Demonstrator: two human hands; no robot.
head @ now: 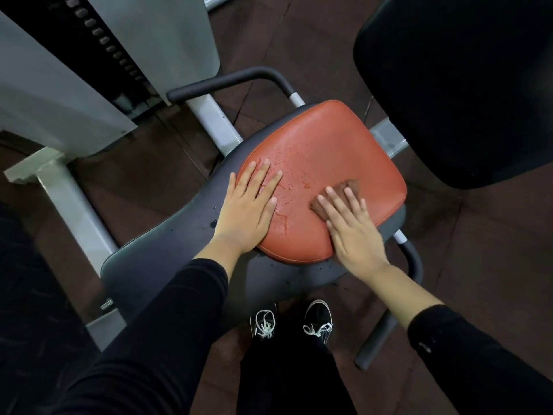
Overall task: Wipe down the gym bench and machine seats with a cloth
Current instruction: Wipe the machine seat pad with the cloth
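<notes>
An orange-red padded machine seat (332, 145) sits in the middle of the head view, with water droplets across its near left part. A small brown cloth (347, 187) lies flat on the seat's near right area. My right hand (350, 226) presses down on the cloth with fingers spread, and the cloth's far corner shows beyond the fingertips. My left hand (251, 205) rests flat on the seat's left edge, fingers apart, holding nothing. A dark grey plastic shell (167, 250) surrounds the seat below and to the left.
A black back pad (460, 85) looms at the upper right. The grey weight stack housing (74, 85) and white frame (74, 211) stand at the left. Dark handles (227, 80) curve beside the seat on both sides. My shoes (293, 323) stand on the brown rubber floor.
</notes>
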